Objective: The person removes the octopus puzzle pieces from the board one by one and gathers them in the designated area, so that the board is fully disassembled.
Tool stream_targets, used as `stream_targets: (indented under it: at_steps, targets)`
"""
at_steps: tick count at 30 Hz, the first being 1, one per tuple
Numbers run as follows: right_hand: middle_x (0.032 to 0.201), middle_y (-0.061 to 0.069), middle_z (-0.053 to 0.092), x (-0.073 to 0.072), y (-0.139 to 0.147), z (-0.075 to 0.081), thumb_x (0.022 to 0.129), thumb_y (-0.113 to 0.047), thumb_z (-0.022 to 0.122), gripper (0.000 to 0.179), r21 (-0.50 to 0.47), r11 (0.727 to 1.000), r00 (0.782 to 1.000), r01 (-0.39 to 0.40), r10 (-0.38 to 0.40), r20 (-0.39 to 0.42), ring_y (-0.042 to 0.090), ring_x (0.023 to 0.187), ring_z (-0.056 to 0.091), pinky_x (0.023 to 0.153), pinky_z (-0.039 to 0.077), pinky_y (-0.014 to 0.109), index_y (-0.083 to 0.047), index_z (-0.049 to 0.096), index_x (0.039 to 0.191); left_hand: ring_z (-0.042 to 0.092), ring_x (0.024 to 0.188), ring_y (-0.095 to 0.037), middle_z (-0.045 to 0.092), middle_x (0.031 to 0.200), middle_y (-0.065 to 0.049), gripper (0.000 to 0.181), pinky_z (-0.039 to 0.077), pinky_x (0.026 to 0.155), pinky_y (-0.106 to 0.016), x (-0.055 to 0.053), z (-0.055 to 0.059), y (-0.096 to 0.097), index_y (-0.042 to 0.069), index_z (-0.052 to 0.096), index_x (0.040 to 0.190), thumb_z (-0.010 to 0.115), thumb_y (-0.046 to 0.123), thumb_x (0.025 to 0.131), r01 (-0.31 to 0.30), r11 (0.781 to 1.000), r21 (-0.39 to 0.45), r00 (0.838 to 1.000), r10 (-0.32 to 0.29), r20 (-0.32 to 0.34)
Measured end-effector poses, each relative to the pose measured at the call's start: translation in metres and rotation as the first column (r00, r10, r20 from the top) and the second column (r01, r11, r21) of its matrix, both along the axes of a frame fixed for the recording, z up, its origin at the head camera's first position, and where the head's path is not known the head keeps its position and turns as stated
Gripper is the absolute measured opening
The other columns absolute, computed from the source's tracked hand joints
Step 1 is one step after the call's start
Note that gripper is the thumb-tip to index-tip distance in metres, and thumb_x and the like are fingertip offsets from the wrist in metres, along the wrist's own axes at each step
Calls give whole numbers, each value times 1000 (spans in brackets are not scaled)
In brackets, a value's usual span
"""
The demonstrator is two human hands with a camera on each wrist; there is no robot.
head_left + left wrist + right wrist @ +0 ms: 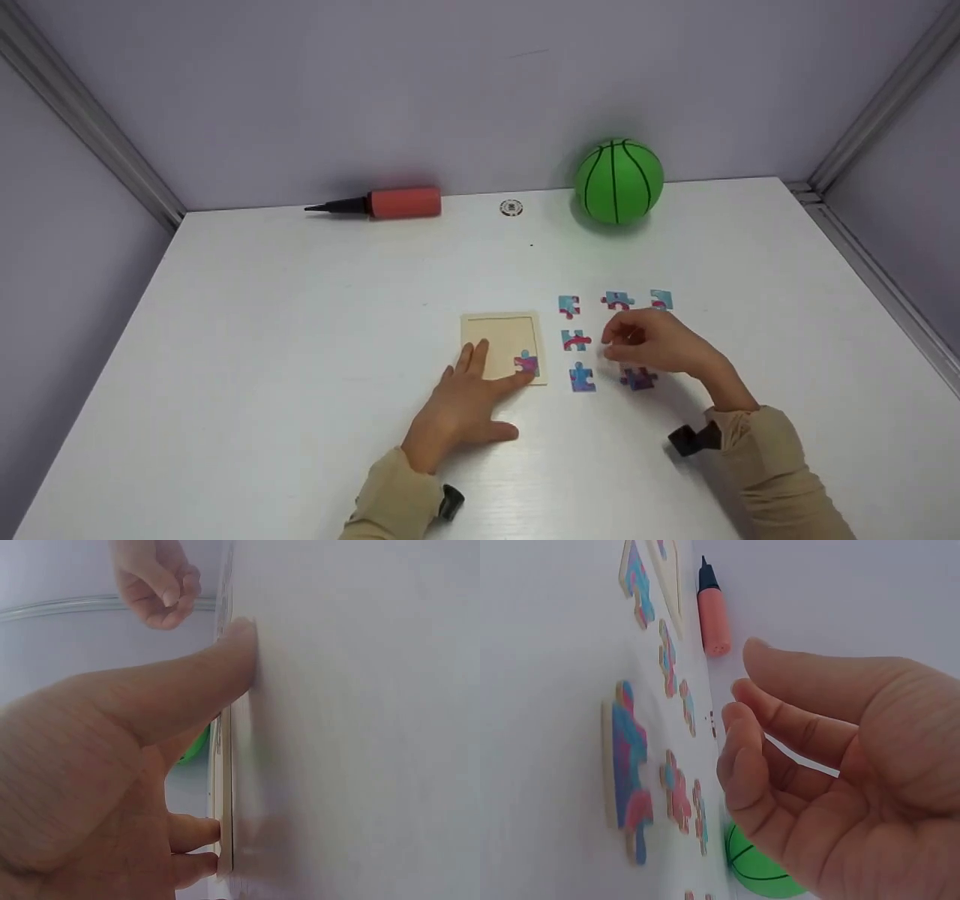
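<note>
A shallow wooden puzzle tray [501,330] lies on the table, with one pink and purple puzzle piece [526,363] in its near right corner. My left hand [469,405] rests spread across the tray's near left part; its index finger touches that corner piece and its thumb is out to the side on the table. Over the loose puzzle pieces to the right hovers my right hand [660,345], fingers loosely bent. In the right wrist view, thumb and fingers are apart with nothing between them. Below them lies a blue and purple piece [630,765]. The right hand may hide some pieces.
Several loose pieces, such as a blue one [582,377] and a blue and red one [576,340], lie right of the tray. Along the back wall are a red hand pump [406,203], a round printed marker [511,208] and a green ball [619,181].
</note>
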State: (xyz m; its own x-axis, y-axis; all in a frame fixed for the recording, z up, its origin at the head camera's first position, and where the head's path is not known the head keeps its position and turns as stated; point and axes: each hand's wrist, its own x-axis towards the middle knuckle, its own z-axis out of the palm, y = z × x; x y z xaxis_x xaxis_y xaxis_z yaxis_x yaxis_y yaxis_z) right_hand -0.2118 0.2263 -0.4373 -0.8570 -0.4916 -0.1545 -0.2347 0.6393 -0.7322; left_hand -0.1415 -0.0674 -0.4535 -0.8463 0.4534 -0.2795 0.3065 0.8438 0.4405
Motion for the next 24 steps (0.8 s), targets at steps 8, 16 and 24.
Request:
stream_targets:
  at_steps: [8, 16, 24]
  targets:
    - [86, 3, 61, -10, -43, -1, 89, -15, 68, 11, -107, 993, 995, -45, 54, 80, 17, 74, 50, 64, 45, 26, -6, 67, 96, 4, 143, -45, 7, 156, -26, 69, 21, 108, -61, -2, 2, -1, 34, 44, 144, 73, 40, 82, 4, 1000, -18, 1000, -4, -1]
    - [87, 1, 64, -15, -83, -15, 89, -19, 69, 13, -92, 995, 995, -43, 50, 83, 17, 77, 53, 68, 47, 28, -8, 70, 96, 2, 143, -44, 4, 157, -25, 69, 21, 109, -60, -1, 5, 0, 37, 41, 145, 71, 42, 84, 19, 998, -52, 1000, -18, 16]
    - [82, 0, 67, -12, -100, -19, 90, -13, 66, 9, -16, 996, 996, -85, 85, 23, 14, 73, 55, 68, 48, 29, -6, 72, 93, 3, 143, -43, 4, 157, -24, 69, 22, 109, -58, 2, 7, 0, 38, 40, 145, 71, 44, 84, 16, 998, -58, 1000, -16, 8]
